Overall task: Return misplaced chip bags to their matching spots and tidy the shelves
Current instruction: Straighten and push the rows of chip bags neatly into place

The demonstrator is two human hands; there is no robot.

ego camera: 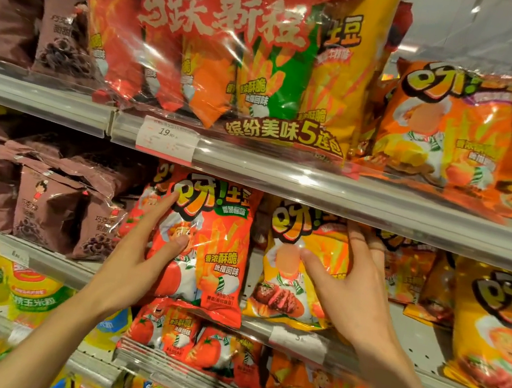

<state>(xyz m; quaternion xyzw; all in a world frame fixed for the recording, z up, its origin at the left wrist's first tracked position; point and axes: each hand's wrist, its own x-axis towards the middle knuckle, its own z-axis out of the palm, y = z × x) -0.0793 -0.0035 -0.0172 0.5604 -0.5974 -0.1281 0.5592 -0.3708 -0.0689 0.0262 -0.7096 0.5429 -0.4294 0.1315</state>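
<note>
A red tomato-flavour chip bag (215, 254) stands upright on the middle shelf (299, 340). My left hand (142, 253) grips its left edge, thumb on the front and index finger stretched up to the top corner. Right beside it stands a yellow steak-flavour chip bag (294, 286). On that bag's right side sits my right hand (344, 280), thumb across the front and fingers curled around the right edge. The two bags touch at their sides.
Brown chocolate snack bags (47, 205) fill the middle shelf's left. More yellow bags (493, 329) stand at right. Above, a large red multipack (224, 43) and orange bags (457, 124) overhang the upper shelf rail (348, 191). Red and orange bags (224, 352) lie below.
</note>
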